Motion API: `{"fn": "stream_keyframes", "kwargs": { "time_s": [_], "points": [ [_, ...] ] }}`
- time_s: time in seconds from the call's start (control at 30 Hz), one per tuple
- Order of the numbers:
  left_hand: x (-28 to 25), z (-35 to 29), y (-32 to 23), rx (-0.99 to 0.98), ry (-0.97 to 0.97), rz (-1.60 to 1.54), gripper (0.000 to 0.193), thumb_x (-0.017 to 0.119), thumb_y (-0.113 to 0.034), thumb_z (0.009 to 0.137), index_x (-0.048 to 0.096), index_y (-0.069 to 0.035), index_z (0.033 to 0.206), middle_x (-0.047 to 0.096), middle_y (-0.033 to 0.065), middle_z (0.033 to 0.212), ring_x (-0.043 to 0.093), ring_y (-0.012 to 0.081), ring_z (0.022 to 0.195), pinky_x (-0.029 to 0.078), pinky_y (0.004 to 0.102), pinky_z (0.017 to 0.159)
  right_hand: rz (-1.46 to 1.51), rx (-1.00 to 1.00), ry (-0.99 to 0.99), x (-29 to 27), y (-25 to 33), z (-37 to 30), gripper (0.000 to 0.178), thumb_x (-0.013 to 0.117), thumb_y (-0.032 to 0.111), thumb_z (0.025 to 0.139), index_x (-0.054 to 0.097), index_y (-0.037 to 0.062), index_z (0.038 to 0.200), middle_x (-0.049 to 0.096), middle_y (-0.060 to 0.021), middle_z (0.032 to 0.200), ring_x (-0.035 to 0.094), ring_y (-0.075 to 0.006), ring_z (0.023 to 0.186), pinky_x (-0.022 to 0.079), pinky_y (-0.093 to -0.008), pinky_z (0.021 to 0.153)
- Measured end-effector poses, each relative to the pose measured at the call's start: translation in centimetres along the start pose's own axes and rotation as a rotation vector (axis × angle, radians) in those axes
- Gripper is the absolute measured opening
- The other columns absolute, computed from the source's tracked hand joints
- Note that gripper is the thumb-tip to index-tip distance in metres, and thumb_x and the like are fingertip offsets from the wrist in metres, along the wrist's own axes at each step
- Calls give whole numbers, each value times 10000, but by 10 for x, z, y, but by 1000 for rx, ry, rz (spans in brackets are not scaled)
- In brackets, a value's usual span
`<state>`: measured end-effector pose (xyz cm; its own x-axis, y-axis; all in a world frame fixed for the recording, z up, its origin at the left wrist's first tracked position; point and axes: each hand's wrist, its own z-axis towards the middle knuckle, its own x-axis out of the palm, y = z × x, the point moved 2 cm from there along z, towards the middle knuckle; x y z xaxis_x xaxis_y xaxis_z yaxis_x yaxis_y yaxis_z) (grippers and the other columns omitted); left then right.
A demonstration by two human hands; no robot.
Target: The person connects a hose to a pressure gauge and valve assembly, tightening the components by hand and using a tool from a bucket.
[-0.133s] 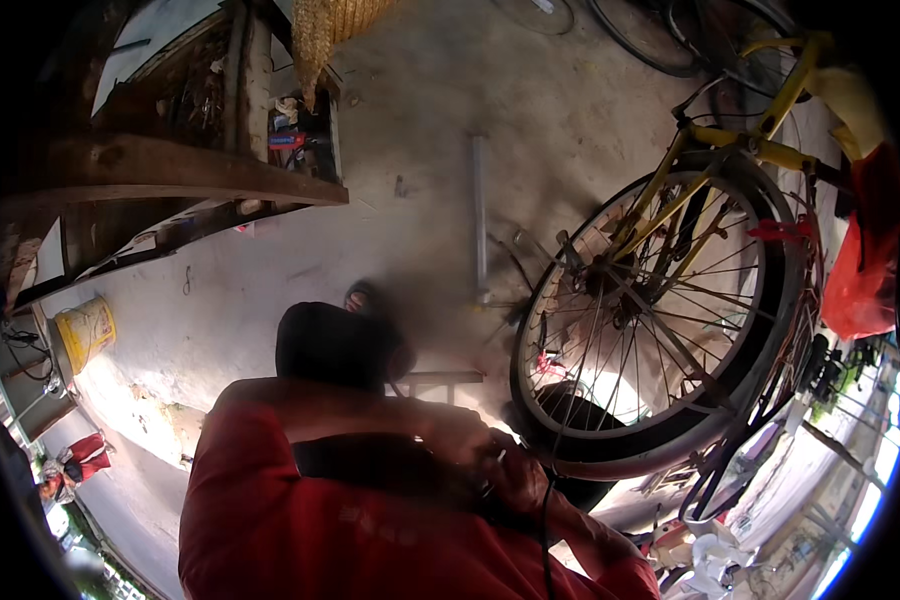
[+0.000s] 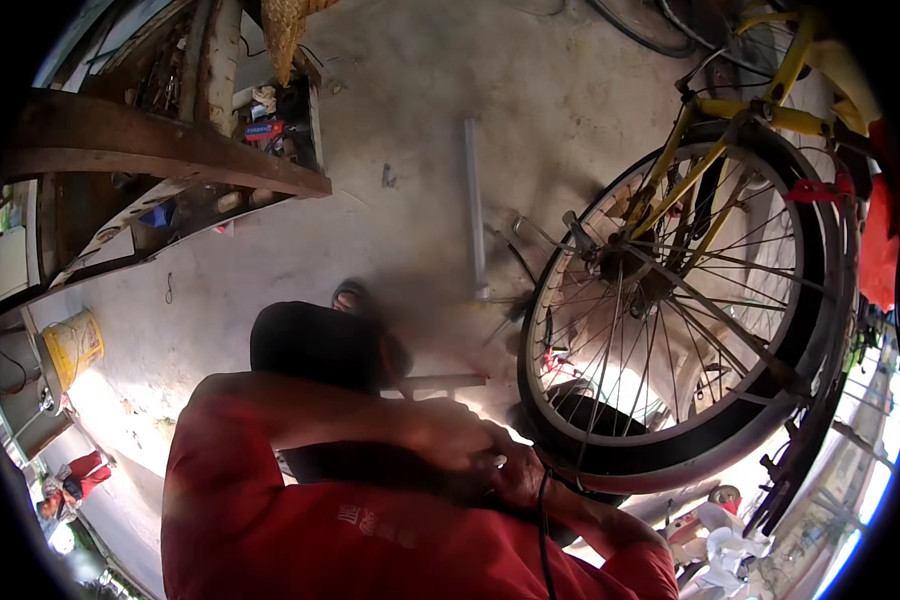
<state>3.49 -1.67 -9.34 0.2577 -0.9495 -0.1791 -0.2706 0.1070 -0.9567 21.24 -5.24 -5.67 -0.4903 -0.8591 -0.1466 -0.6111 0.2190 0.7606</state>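
Observation:
My left hand (image 2: 448, 436) and my right hand (image 2: 518, 476) meet close in front of my red shirt. Both look closed, with fingers bent around something small. A tiny pale spot shows between them, but blur and the fingers hide what it is. A thin black cord (image 2: 544, 540) runs down past my right wrist. Just beyond my right hand stands a bicycle wheel (image 2: 582, 455) with a black tyre and metal spokes, joined to a yellow bicycle frame (image 2: 705, 185). Neither hand visibly touches the wheel.
A long grey metal bar (image 2: 474, 205) lies on the concrete floor ahead. At the left stand a wooden bench (image 2: 170, 150) and a yellow bucket (image 2: 75, 345). A red cloth or bag (image 2: 878, 250) hangs by the bicycle. Other wheels (image 2: 650, 35) lie far right.
The whole view has shifted slightly, so the bench sits further left and the wheel further right. Both hands stay together at nearly the same place.

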Motion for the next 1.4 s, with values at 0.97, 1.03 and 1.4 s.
{"fn": "stream_keyframes", "kwargs": {
  "time_s": [0.97, 1.03, 1.4],
  "points": [
    [41, -70, -12, -10, -438, 275, 185, 730, -176, 893, 676, -41, 1006, 699, 135, 881, 699, 357, 823, 539, 427, 719, 254, -93, -253, 82, -52, 8, 530, 435, 485, 1070, 660, 17, 1175, 690, -98, 817, 670, -213, 814, 532, -390, 769],
    [38, -68, -11, -76, -399, 294, 188, 723, -176, 897, 673, -44, 1021, 696, 127, 912, 695, 350, 829, 536, 424, 723, 320, -101, -281, 79, -52, 3, 561, 426, 506, 1072, 662, -3, 1089, 657, -82, 794, 633, -191, 770, 521, -370, 731],
    [27, -58, -20, 11, -537, 378, 102, 721, -126, 889, 697, -66, 968, 662, 95, 888, 662, 315, 808, 516, 414, 693, 632, -85, -289, 57, -48, 6, 662, 282, 519, 1092, 639, 1, 886, 623, -76, 669, 583, -171, 603, 476, -314, 638]
  ]
}}
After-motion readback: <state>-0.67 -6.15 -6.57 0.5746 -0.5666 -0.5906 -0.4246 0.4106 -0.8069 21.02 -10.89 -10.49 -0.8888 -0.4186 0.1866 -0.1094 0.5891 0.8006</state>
